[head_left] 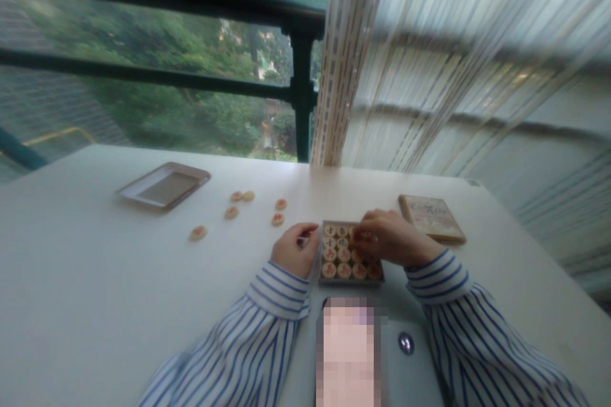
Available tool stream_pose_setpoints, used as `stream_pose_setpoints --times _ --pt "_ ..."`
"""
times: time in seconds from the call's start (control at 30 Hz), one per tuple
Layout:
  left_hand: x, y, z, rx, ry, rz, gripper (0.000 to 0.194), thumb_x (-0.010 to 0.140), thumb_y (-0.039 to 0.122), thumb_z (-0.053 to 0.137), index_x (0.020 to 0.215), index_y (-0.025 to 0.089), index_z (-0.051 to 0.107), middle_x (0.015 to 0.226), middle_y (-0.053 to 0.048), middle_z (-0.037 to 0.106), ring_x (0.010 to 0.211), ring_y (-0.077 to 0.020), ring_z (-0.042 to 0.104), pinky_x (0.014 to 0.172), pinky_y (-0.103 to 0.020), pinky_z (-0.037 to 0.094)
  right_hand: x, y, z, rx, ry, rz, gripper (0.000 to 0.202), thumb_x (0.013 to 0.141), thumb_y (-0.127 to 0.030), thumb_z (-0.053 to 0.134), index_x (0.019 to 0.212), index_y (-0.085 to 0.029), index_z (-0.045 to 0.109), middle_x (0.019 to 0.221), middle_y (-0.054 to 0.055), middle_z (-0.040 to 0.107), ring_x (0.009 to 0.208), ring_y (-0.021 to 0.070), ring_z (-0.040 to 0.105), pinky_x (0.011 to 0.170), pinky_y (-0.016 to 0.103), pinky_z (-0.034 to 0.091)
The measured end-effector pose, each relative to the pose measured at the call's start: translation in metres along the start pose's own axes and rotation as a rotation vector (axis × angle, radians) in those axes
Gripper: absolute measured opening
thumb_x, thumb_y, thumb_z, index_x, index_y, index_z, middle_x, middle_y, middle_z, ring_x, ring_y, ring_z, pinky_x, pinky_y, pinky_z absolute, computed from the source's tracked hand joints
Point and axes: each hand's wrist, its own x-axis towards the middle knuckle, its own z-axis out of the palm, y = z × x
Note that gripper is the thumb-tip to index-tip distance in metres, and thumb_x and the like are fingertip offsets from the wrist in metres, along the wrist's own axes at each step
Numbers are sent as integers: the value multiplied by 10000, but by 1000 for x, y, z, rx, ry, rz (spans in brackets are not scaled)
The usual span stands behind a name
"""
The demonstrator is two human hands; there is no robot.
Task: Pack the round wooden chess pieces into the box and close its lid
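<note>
A shallow square box (pixel 352 282) holds rows of round xiangqi pieces (pixel 344 270), with red and dark characters on their faces. At the box's left edge is my left hand (pixel 294 249), its fingers curled and thumb tip close to the rim; what they hold, if anything, I cannot make out. My right hand (pixel 394 238) reaches over the box's upper right part, fingertips pinched down on a xiangqi piece that they partly cover. Several loose pieces lie left of the box, including a pair of red-marked pieces (pixel 277 219) nearest my left hand.
An empty shallow tray (pixel 165 206) stands at the table's far left. Right of the box lies a decorated lid (pixel 432 219). A phone (pixel 348 356) with a blurred screen and a grey device (pixel 415 369) are at the near edge. Behind the white table (pixel 119 305) are a railing and string curtain.
</note>
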Motion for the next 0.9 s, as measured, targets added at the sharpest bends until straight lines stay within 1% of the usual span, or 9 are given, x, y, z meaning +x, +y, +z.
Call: stream_pose_setpoints --times 0.17,0.43,0.8,0.9 --pt "0 0 0 7 -9 2 297 716 375 534 872 163 672 791 -64 692 732 -180 634 610 -267 499 1 0 0 -11 -15 4 242 830 -383 489 859 -230 674 872 59 617 754 148 523 666 262 342" --pt "0 0 0 15 -5 1 293 718 377 534 863 163 672 788 -64 693 730 -179 633 612 -265 498 1 0 0 -10 -36 7 234 827 -376 504 879 -229 678 881 65 617 778 158 530 686 272 346" --pt "-1 -2 1 26 4 12 289 720 381 533 857 166 671 779 -59 692 713 -172 630 616 -264 497 -1 1 -2 17 -41 -8 227 833 -359 502 885 -226 678 871 66 612 791 160 539 711 278 358" --pt "0 -3 2 21 3 12 290 718 382 538 853 163 671 779 -61 692 708 -172 630 612 -265 497 -2 3 -2 21 -28 -26 229 834 -361 503 914 -233 675 879 66 613 809 166 543 724 285 362"
